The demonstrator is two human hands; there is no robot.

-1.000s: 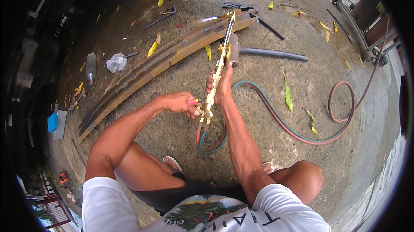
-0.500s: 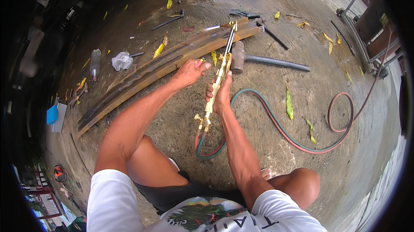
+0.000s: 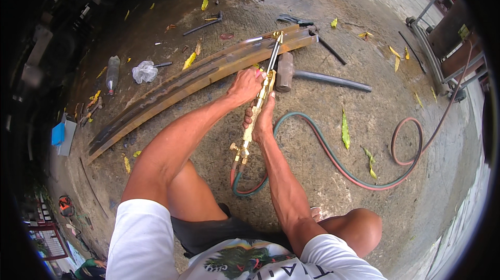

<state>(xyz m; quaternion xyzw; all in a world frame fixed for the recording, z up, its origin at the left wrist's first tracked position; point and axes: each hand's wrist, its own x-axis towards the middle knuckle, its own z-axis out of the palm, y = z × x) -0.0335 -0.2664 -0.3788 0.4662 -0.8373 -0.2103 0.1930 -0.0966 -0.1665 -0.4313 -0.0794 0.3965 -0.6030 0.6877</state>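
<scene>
Brass torch (image 3: 259, 106), held aslant before the squatting worker, its head seen against the far right end of a rusty beam (image 3: 203, 74); whether the two touch cannot be told. A pale flame (image 3: 254, 39) points left from the nozzle. The right hand (image 3: 263, 121) is wrapped around the grip, thumb on one side and fingers on the other. The left hand (image 3: 246, 86) is curled closed beside the torch, a small pink item (image 3: 261, 70) showing at its fingers. Red and green hoses (image 3: 376, 187) leave the lower end, loop across the floor and run up to the right. Just right of the torch lies a sledgehammer (image 3: 312, 76). The supporting surface is rough concrete (image 3: 307, 176), grey-brown and scuffed near the worker, dark and damp-looking toward the upper left, strewn with yellow and green leaves (image 3: 345, 130). Left of the beam lie a clear bottle (image 3: 112, 74) and a crumpled plastic bag (image 3: 145, 72); farther out is a blue box (image 3: 59, 134). A wheeled metal cart (image 3: 448, 46) stands at upper right. Deep shadow fills the left margin, its contents largely indistinct.
</scene>
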